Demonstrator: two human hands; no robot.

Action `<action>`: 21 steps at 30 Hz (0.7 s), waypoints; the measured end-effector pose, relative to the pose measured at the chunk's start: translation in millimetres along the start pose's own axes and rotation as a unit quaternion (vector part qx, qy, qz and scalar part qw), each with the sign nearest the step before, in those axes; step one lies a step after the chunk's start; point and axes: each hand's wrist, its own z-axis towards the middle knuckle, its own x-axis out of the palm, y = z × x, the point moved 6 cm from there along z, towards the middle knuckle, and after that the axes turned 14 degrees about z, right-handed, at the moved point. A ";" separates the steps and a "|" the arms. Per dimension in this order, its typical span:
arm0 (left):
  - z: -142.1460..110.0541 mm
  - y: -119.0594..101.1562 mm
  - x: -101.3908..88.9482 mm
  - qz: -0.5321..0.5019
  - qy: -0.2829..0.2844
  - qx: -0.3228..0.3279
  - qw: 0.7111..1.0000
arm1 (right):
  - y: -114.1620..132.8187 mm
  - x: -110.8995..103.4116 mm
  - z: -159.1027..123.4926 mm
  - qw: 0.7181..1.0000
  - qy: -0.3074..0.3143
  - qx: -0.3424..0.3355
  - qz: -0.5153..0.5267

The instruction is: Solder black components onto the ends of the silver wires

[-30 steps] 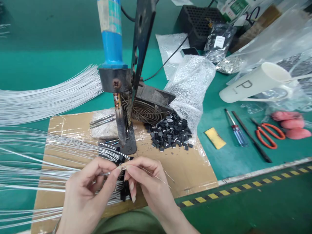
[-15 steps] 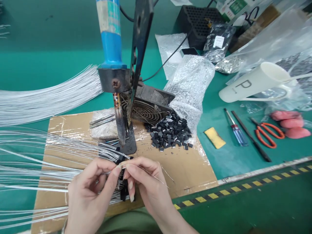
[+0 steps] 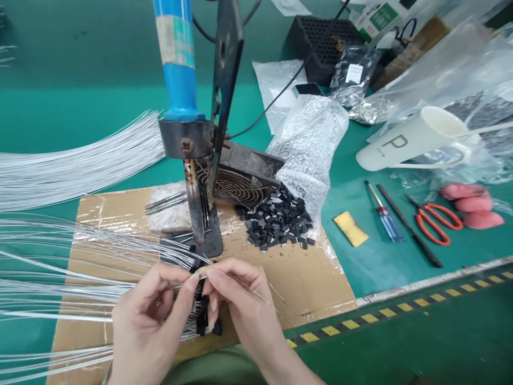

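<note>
Between left hand (image 3: 148,315) and right hand (image 3: 248,302), thin wire (image 3: 262,297) which both pinch, beyond them blue soldering iron (image 3: 179,93), beyond right hand black connector pile (image 3: 280,218).

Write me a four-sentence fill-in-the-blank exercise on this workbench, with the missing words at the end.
The left hand and right hand work above a sheet made of ____.
The soldering iron's handle is mostly ____.
The heaped connector housings are ____.
The mug bears the large letter ____.

Missing words: cardboard; blue; black; P.
</note>
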 end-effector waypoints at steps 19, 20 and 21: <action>9.2 -13.6 -2.2 -0.028 -0.026 0.078 0.996 | -4.6 1.3 -0.8 0.998 0.000 -0.035 0.048; 10.1 -16.8 -2.0 -0.040 -0.025 0.086 0.995 | -4.7 1.7 -0.8 0.998 0.001 -0.035 0.052; 10.8 -19.5 -1.7 -0.050 -0.023 0.090 0.994 | -4.8 2.0 -0.8 0.998 0.002 -0.034 0.055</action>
